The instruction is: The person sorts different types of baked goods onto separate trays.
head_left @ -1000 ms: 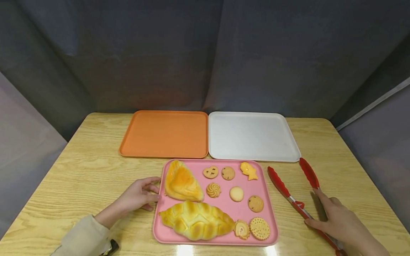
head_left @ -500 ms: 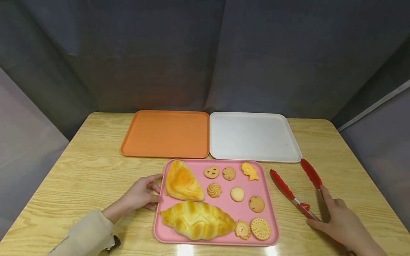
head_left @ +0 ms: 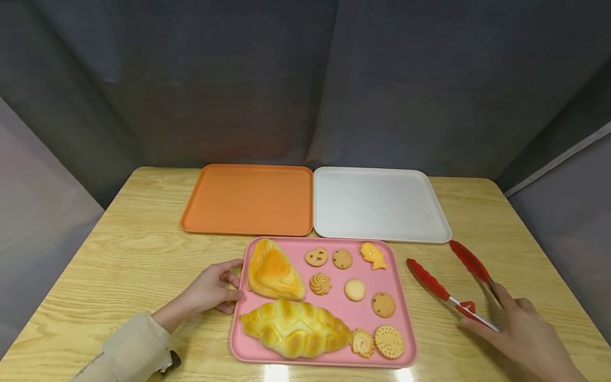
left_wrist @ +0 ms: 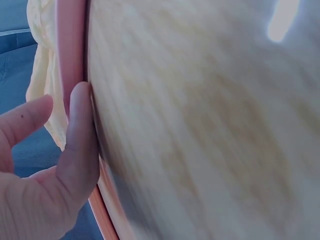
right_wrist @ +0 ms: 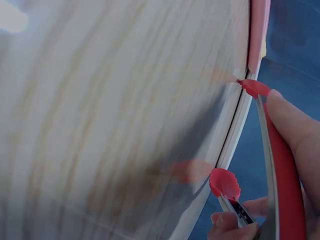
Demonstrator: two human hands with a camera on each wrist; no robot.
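Note:
My left hand point(head_left: 213, 289) is at the left rim of a pink tray point(head_left: 329, 302), its fingers extended. One finger point(left_wrist: 80, 125) lies along the tray's outer side in the left wrist view. On this tray are a triangular pastry point(head_left: 274, 270), a braided loaf point(head_left: 296, 329) and several cookies, among them a fish-shaped one point(head_left: 373, 255) and a round one with holes point(head_left: 389, 341). Right of the tray, my right hand point(head_left: 527, 334) grips red-tipped tongs point(head_left: 429, 278). Their arms stand spread, with nothing between the tips.
Behind the pink tray lie an orange tray point(head_left: 248, 199) and a white tray point(head_left: 379, 204), side by side with nothing on them. All rest on a wooden table point(head_left: 124, 254). A dark curtain point(head_left: 238, 79) hangs behind its far edge.
My right hand has drawn the tongs a little to the right and toward me, and their tips are slightly closer together. My left fingers have shifted slightly onto the pink tray's rim.

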